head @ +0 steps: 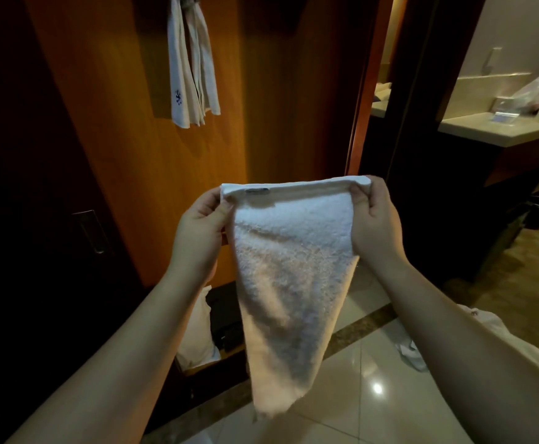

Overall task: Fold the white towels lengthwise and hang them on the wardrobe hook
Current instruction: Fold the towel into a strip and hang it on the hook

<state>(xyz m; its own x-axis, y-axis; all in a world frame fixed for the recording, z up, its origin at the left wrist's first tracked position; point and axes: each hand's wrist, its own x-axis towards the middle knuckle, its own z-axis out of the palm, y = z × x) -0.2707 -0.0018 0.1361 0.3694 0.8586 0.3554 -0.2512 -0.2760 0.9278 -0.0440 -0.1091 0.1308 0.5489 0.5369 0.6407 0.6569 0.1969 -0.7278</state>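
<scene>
I hold a white terry towel (289, 270) up in front of me by its top hem, and it hangs down to a narrow point above the floor. My left hand (197, 229) pinches the top left corner. My right hand (375, 219) pinches the top right corner. Higher up on the wooden wardrobe panel (261, 91), several white towels (191, 75) with a small blue emblem hang from a hook whose top is cut off by the frame edge.
A dark wardrobe door with a metal handle (90, 232) stands at the left. A white bag (197, 331) sits in the wardrobe's low compartment. White cloths (498, 334) lie at the right by my arm. A bathroom counter (498, 129) is at far right, over a glossy tiled floor.
</scene>
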